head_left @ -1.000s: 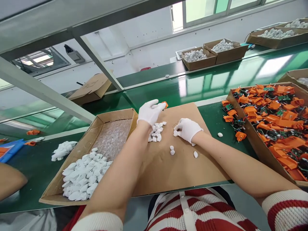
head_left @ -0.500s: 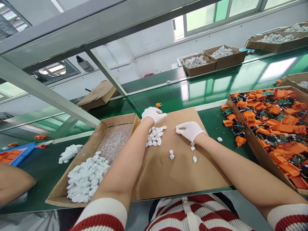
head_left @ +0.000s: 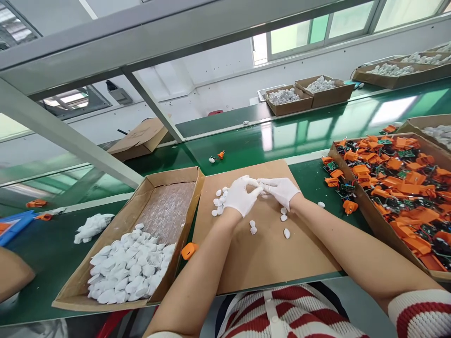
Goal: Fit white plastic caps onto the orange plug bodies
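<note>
My left hand (head_left: 243, 196), in a white glove, meets my right hand (head_left: 281, 189), also gloved, over the brown cardboard sheet (head_left: 260, 263). Thumbs and fingers of both are pinched together at the fingertips. Whatever they hold is small and mostly covered by the gloves. Beside my left hand lies a cluster of small white lumps (head_left: 219, 202), partly hidden by it. Two touching white lumps (head_left: 252, 227) rest below the hands, and a few more (head_left: 286, 233) lie under my right wrist.
At the left stands a cardboard tray (head_left: 198, 188) partly filled with white lumps. On the right, another box (head_left: 340, 164) is heaped with orange plug housings and circuit boards. An orange plug piece (head_left: 221, 154) lies on the green belt (head_left: 243, 148). Someone's arm (head_left: 14, 274) shows at far left.
My left hand has come back from the sheet's far-left edge to meet my right hand. A white piece now shows on the belt beside the orange plug piece. The view has shifted slightly.
</note>
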{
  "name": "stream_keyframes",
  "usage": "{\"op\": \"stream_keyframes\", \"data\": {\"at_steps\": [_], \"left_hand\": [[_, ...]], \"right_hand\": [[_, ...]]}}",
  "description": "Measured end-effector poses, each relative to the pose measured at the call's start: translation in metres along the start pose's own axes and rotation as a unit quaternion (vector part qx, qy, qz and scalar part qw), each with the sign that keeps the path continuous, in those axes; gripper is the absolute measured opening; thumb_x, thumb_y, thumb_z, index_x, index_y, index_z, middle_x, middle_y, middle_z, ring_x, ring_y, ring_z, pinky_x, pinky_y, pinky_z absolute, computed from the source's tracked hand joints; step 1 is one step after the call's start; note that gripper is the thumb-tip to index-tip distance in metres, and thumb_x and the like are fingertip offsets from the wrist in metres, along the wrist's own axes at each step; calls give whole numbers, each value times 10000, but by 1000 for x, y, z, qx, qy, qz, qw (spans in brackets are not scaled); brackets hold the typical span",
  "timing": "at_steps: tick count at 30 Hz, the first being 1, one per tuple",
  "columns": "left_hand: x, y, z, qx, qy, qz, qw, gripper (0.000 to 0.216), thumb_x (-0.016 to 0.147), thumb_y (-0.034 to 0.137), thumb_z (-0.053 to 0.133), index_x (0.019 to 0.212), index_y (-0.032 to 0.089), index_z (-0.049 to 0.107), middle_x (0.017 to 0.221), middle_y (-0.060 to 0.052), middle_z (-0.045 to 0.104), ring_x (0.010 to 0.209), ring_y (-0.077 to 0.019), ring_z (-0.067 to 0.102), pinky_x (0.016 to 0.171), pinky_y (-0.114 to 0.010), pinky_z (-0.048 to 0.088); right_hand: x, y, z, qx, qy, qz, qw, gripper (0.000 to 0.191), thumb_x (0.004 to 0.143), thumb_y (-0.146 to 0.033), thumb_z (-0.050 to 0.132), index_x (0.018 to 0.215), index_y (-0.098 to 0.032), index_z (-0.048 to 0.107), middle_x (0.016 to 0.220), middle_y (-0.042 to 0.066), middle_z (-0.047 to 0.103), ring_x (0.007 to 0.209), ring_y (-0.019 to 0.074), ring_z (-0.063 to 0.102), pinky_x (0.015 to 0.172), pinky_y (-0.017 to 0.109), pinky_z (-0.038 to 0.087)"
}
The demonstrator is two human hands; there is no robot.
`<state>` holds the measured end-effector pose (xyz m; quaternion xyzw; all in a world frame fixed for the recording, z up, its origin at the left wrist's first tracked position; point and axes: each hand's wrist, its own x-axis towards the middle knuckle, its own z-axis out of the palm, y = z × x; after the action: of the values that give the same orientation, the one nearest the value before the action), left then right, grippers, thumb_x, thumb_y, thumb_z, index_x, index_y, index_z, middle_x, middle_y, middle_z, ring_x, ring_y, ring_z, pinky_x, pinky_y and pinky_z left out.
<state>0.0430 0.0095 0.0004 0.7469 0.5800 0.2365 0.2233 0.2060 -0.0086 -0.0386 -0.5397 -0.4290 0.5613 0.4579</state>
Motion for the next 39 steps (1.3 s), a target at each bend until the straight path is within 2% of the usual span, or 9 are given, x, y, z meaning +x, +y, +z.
{"op": "stream_keyframes", "data": {"at_steps": [6, 11, 15, 18, 21, 24, 30, 34, 39], "left_hand": [[-4, -6, 11, -118, 56, 64, 989, 59, 799, 280, 668, 764, 270, 714, 1103, 0, 705, 1359, -235, 423, 1090, -378, 396], [-2, -13, 6, -176, -20, 12, 984, 149, 804, 200, 623, 864, 273, 738, 1237, 2, 659, 1315, -252, 473, 1071, -370, 416], [-6, -17, 1, -248, -12, -52, 967, 317, 817, 225, 620, 1122, 267, 696, 1321, -19, 618, 1191, -234, 567, 1037, -355, 440], [-9, -17, 0, -247, 45, -25, 968, 285, 828, 280, 628, 1102, 271, 704, 1361, -11, 587, 1121, -226, 596, 985, -355, 475], [-12, -15, 1, -237, 60, 5, 970, 250, 823, 288, 635, 1058, 277, 722, 1363, -2, 584, 1060, -216, 616, 894, -346, 517], [-13, -14, 1, -248, 52, 20, 967, 218, 829, 256, 616, 1010, 260, 736, 1304, -11, 624, 1109, -211, 606, 897, -324, 520], [-10, -22, 7, -292, 41, 14, 955, 192, 834, 226, 596, 960, 239, 740, 1234, -22, 663, 1140, -189, 609, 1014, -302, 477], [-9, -21, 10, -343, 22, -1, 939, 205, 828, 209, 610, 997, 211, 727, 1225, -50, 668, 1152, -188, 609, 1047, -298, 454], [-13, -14, 2, -522, -110, -21, 846, 500, 802, 303, 695, 1286, 236, 587, 1368, -79, 583, 1200, -225, 587, 991, -353, 499]], "right_hand": [[2, -5, -4, 188, -180, -9, 965, 469, 746, -349, 793, 1162, -152, 705, 1230, 101, 678, 1102, 240, 653, 1003, 377, 525], [3, -1, 0, 55, -68, -15, 996, 443, 737, -451, 799, 1071, -167, 740, 1078, 99, 737, 982, 249, 692, 860, 343, 592], [7, -10, -4, -90, 38, -52, 994, 377, 925, -429, 583, 1155, -150, 688, 1108, 113, 724, 938, 187, 701, 802, 274, 587], [11, -36, -22, -375, 113, -51, 919, 348, 976, -295, 471, 1279, -220, 626, 1158, 60, 711, 985, 145, 681, 869, 237, 542], [7, -64, -50, -541, 177, 37, 821, 403, 849, -261, 633, 1250, -250, 665, 1253, 106, 659, 1114, 285, 629, 963, 398, 492], [-5, -75, -73, -602, 221, 131, 756, 417, 690, -210, 770, 1101, -150, 734, 1188, 218, 657, 1162, 413, 578, 963, 558, 440], [-30, -61, -82, -648, 252, 206, 689, 323, 656, -248, 798, 950, -120, 751, 1077, 253, 668, 1148, 425, 581, 903, 576, 436], [-26, -64, -64, -653, 226, 160, 704, 228, 756, -353, 697, 901, -190, 761, 1032, 151, 704, 1019, 325, 645, 855, 427, 484], [-19, -63, -18, -371, 36, -41, 927, 376, 756, -478, 679, 1007, -206, 746, 827, 19, 687, 719, 160, 585, 665, 268, 473]]}}
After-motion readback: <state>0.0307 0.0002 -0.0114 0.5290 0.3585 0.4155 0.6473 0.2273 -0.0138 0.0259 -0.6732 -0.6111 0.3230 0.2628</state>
